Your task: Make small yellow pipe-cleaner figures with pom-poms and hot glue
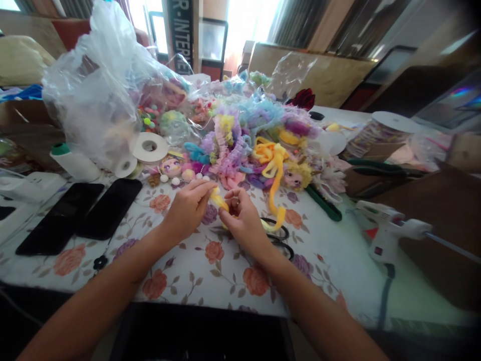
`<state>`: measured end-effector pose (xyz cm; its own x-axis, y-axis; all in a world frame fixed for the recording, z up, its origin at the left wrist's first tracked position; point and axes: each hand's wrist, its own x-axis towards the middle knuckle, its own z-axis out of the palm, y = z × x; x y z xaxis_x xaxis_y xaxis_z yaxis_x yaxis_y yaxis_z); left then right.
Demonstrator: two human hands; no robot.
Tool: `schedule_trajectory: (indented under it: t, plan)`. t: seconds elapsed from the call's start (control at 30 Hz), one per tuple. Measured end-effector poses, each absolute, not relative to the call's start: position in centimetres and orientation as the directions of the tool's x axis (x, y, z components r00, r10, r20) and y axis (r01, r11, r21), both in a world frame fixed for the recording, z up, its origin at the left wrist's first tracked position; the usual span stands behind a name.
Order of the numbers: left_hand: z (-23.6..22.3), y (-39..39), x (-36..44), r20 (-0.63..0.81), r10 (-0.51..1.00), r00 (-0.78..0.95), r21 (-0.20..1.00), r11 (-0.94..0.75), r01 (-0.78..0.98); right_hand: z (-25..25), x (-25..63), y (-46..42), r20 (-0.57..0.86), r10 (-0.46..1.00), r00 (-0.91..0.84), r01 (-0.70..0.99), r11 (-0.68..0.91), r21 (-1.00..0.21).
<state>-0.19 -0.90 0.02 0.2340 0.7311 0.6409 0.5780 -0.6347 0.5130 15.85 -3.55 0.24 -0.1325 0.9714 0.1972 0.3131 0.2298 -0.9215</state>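
Far left on the counter (233, 278) there are two phones (60, 218) lying side by side, and a big white roll (150, 148) is up behind them. Next comes the left hand (188, 208), fingers together and pinching the top end of a small yellow piece (219, 199). That piece is up between the hands, just over the flowery cloth. Looks like soft, bunched fabric to me, so I'd guess it weighs next to nothing, flops easily and won't break, though a hard squeeze would probably crush the folds. Best hold is a light fingertip pinch at each end, imo. The right hand (244, 218) has the lower end between thumb and fingers, the rest curled in. Can't quite tell where the folds end under those fingertips. Scissors (287, 230) are partly under that wrist, with a loose yellow strip (276, 163) trailing down beside them. Past that there's a green-handled tool (323, 203), then a glue gun (387, 228) well off to the right.
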Motion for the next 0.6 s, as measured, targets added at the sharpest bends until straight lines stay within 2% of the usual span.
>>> schedule_trajectory:
  t: [0.1, 0.2, 0.3, 0.4, 0.6]
  plan:
    - [0.0, -1.0, -0.1, 0.636, 0.734, 0.238, 0.511, -0.632, 0.582, 0.0, 16.3, -4.0, 0.376, 0.914, -0.152, 0.557, 0.393, -0.732]
    - [0.1, -1.1, -0.1, 0.615, 0.749, 0.246, 0.524, -0.622, 0.581, -0.6, 16.5, -4.0, 0.617, 0.747, -0.247, 0.743, 0.554, -0.374]
    - [0.2, -1.3, 0.0, 0.609, 0.751, 0.253, 0.528, -0.623, 0.578, -1.0, 16.8, -4.0, 0.733, 0.59, -0.338, 0.81, 0.579, -0.092]
    - [0.2, -1.5, 0.2, 0.615, 0.743, 0.262, 0.523, -0.634, 0.57, -0.8, 17.0, -4.0, 0.772, 0.523, -0.362, 0.836, 0.548, 0.02]
    - [0.1, -1.6, 0.3, 0.634, 0.715, 0.296, 0.497, -0.669, 0.552, -0.4, 17.4, -4.2, 0.789, 0.449, -0.419, 0.828, 0.545, 0.129]
